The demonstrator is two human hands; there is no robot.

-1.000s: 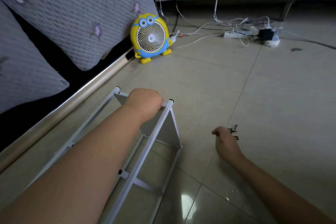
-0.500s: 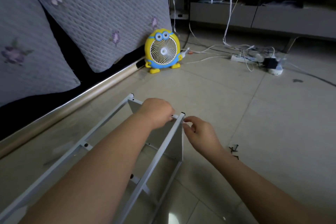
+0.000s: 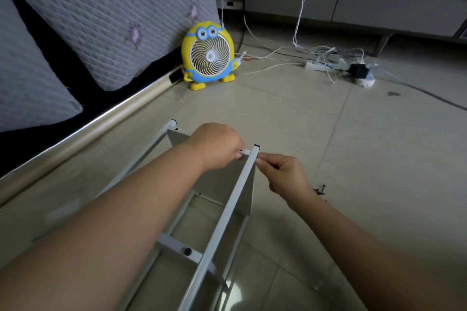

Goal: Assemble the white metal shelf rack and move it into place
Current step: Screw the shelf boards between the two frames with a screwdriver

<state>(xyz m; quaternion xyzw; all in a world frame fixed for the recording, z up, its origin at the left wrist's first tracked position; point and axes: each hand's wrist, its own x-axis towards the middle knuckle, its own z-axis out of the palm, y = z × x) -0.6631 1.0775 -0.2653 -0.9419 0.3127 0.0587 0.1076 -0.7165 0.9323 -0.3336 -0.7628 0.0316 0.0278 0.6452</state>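
The white metal shelf rack [image 3: 222,214] lies on its side on the tiled floor, its long rails running from me toward its far end. A white shelf panel [image 3: 222,187] stands across that far end. My left hand [image 3: 214,145] grips the panel's top edge next to the right rail's black-capped tip. My right hand [image 3: 283,174] presses its pinched fingertips against the outer side of that rail near the tip; whatever they pinch is hidden. A few small dark screws [image 3: 319,189] lie on the floor just right of my right wrist.
A yellow cartoon desk fan [image 3: 208,54] stands on the floor ahead, against a sofa with grey quilted cushions [image 3: 108,12] along the left. A power strip with tangled white cables [image 3: 336,64] lies at the back right, below a low grey cabinet [image 3: 353,7].
My right hand has left the screws on the floor and come up to the right rail's tip. My left hand has stayed on the panel's top edge.
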